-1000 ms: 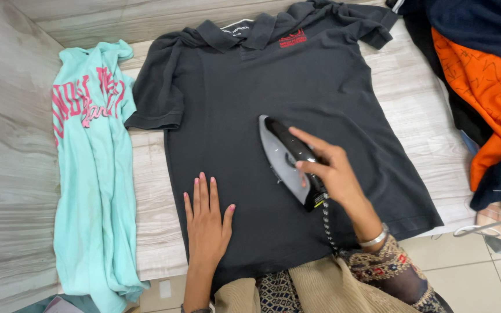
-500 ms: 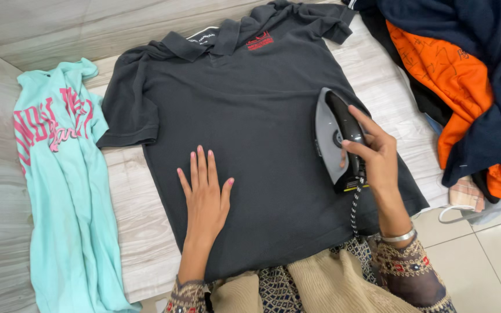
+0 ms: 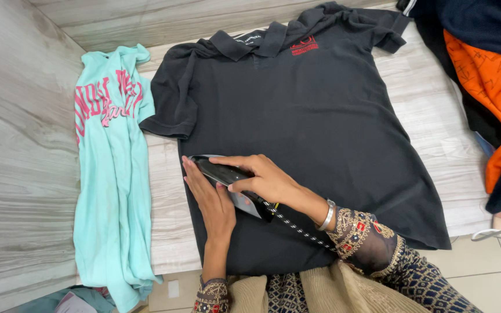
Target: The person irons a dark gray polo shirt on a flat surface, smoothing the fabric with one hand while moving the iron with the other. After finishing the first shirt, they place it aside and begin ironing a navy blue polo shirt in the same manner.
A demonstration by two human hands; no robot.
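A black polo shirt (image 3: 314, 110) with a small red chest emblem lies flat, front up, on a pale wood-grain table (image 3: 424, 110). My right hand (image 3: 262, 178) grips the black handle of an electric iron (image 3: 227, 181) that rests on the shirt's lower left part, nose pointing left. A braided cord (image 3: 297, 225) runs from the iron back under my right wrist. My left hand (image 3: 211, 200) lies flat on the shirt right beside the iron, fingers together, partly behind it.
A mint-green T-shirt (image 3: 108, 174) with pink lettering lies stretched along the table's left side. A heap of navy and orange clothes (image 3: 488, 69) fills the right end. White floor tiles (image 3: 482, 266) show at the lower right.
The iron slid from the shirt's right side across to its lower left, and now sits against my left hand. My left hand stayed flat on the shirt.
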